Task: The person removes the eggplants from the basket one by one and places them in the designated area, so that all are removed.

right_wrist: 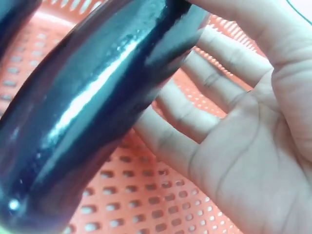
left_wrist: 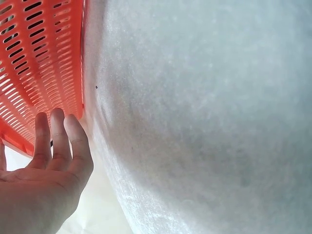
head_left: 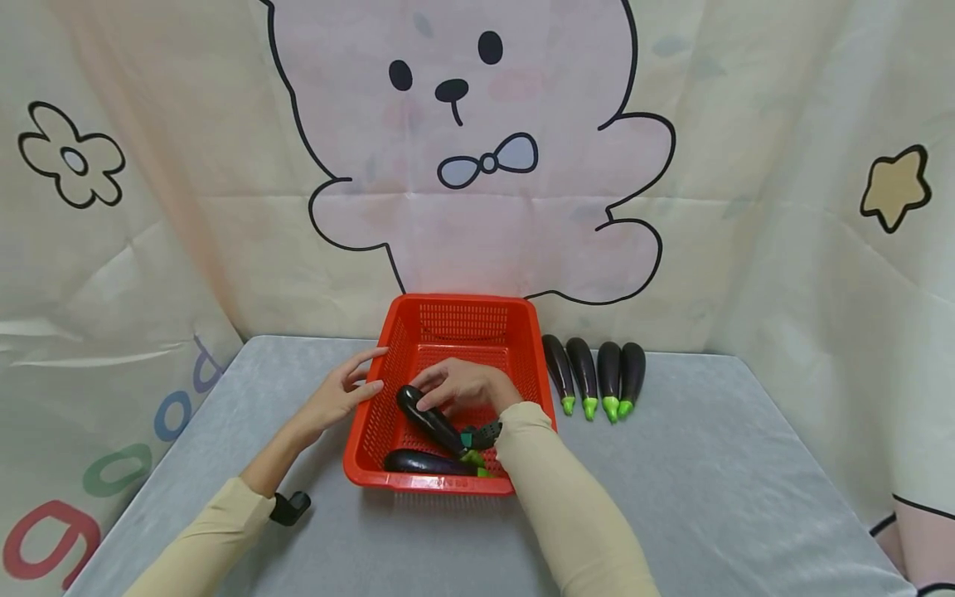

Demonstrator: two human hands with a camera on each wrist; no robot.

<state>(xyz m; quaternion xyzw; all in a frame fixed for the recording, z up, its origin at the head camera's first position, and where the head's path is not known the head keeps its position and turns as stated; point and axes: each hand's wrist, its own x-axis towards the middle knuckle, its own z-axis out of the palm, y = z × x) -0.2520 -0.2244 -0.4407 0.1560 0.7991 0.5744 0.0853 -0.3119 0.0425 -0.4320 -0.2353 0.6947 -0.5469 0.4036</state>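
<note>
Inside the red basket point(head_left: 448, 482), my right hand point(head_left: 466, 385) holds a dark eggplant point(head_left: 431, 421) near its rounded end, thumb on one side and fingers on the other. The right wrist view shows that eggplant point(right_wrist: 92, 97) slanting over the perforated basket floor, the fingers point(right_wrist: 180, 112) against its underside. A second eggplant point(head_left: 425, 463) lies along the basket's near side. My left hand point(head_left: 337, 398) is at the basket's left rim with its fingers spread; in the left wrist view the hand point(left_wrist: 53, 170) has its fingers extended beside the basket wall point(left_wrist: 44, 63).
Several eggplants point(head_left: 609, 377) lie side by side on the grey table point(head_left: 671, 489), just right of the basket, green stems toward me. Behind the table hangs a printed cloth point(head_left: 477, 224) with a bear drawing.
</note>
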